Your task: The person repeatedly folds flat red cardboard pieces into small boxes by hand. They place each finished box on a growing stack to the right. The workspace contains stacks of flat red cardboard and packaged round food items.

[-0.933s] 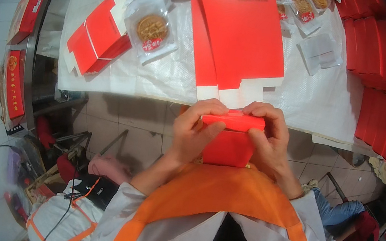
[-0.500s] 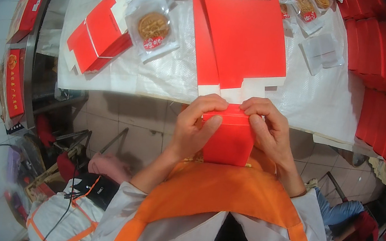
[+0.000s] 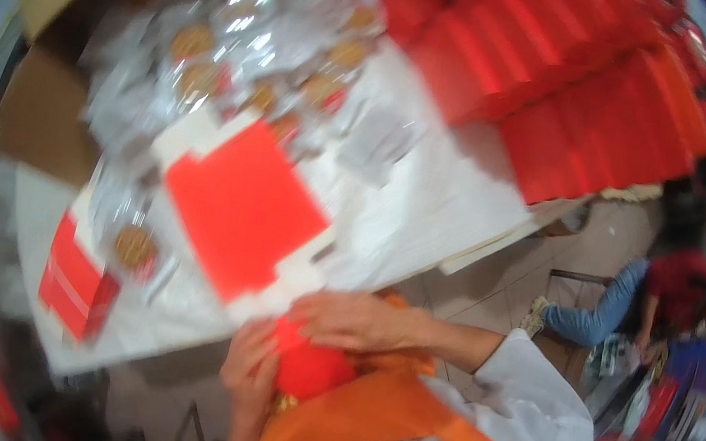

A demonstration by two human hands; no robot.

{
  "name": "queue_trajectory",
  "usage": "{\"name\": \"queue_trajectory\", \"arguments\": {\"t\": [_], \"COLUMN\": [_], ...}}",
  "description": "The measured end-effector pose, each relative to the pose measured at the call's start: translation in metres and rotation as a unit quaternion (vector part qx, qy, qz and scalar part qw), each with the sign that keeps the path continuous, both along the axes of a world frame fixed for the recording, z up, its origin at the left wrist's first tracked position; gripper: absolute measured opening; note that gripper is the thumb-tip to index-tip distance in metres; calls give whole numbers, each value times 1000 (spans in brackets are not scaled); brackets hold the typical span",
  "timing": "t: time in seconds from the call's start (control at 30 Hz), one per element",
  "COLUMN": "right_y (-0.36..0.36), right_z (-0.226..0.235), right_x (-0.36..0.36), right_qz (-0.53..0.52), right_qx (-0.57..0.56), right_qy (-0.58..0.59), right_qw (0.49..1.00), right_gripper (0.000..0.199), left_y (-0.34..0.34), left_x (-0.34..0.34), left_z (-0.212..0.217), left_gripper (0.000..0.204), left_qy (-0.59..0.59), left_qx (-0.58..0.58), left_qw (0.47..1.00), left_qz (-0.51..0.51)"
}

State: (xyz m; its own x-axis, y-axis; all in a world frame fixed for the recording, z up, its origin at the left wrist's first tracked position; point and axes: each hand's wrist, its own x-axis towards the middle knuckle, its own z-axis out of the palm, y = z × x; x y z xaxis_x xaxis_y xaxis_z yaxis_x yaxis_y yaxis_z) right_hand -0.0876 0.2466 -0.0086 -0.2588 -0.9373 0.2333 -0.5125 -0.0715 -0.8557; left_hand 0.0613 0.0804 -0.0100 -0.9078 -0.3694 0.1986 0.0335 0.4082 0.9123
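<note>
White table behind; left hand and right hand clasp red box.

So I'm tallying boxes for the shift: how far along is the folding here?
Done: stacks of red boxes fill the table's far side. In hand: a small red box, left hand beside it, right hand on top. Left: a flat red box blank and wrapped pastries wait.

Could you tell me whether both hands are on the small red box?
Yes, the right hand lies over the small red box from above while the left hand grips its side.
</note>
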Motion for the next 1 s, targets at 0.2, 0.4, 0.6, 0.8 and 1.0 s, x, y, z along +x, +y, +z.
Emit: {"name": "queue_trajectory", "arguments": {"t": [0.2, 0.4, 0.6, 0.8, 1.0], "right_y": [26, 78, 184, 324, 302], "right_z": [34, 92, 208, 268, 222], "right_x": [-22, -36, -59, -119, -126], "right_qz": [-3, -189, -631, -766, -787], "right_qx": [101, 41, -317, -311, -55], "right_qy": [-81, -88, -66, 22, 247], "right_qw": [992, 977, 705, 563, 563], "right_gripper": [22, 25, 35, 41, 49], "left_y": [12, 20, 7, 25, -2], "left_x": [-33, -74, -81, -89, -73], "left_z": [10, 43, 44, 42, 19], "left_gripper": [12, 12, 15, 16, 16], "left_qy": [29, 118, 107, 82, 26], "left_qx": [55, 85, 195, 239, 167], "left_qw": [994, 988, 974, 967, 978], "left_qz": [-95, -50, 52, 26, 119]}}
